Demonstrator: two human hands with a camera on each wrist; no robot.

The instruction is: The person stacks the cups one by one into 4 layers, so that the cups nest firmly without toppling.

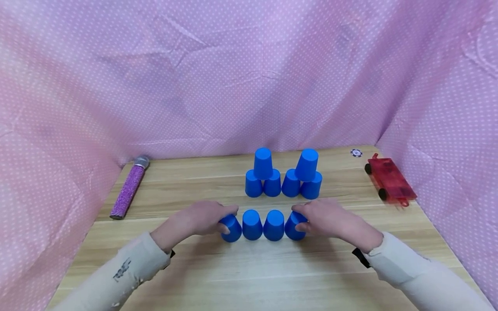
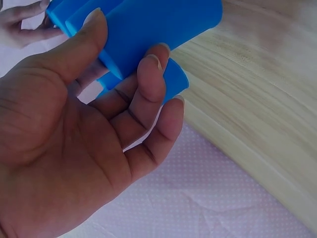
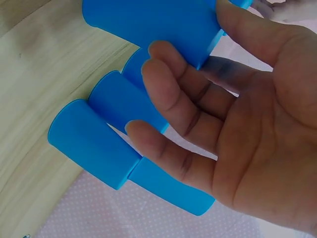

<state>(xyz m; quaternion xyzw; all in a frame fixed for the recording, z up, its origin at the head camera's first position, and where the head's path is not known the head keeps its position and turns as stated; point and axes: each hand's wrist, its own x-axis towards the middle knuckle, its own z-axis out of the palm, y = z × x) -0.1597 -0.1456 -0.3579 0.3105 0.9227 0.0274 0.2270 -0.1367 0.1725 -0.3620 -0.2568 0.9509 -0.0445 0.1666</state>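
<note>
Several blue cups stand upside down in a row near the front, among them two middle cups that no hand touches. My left hand holds the leftmost cup of that row, thumb on the near side and fingers curled behind it, as the left wrist view shows. At the other end my right hand grips the rightmost cup the same way. Behind the row are two small pyramids, each with one cup on two; their top cups are a left one and a right one.
A purple glittery microphone lies at the left of the wooden table. On the right are a translucent red toy car with black wheels and a small poker chip. Pink dotted cloth surrounds the back and sides.
</note>
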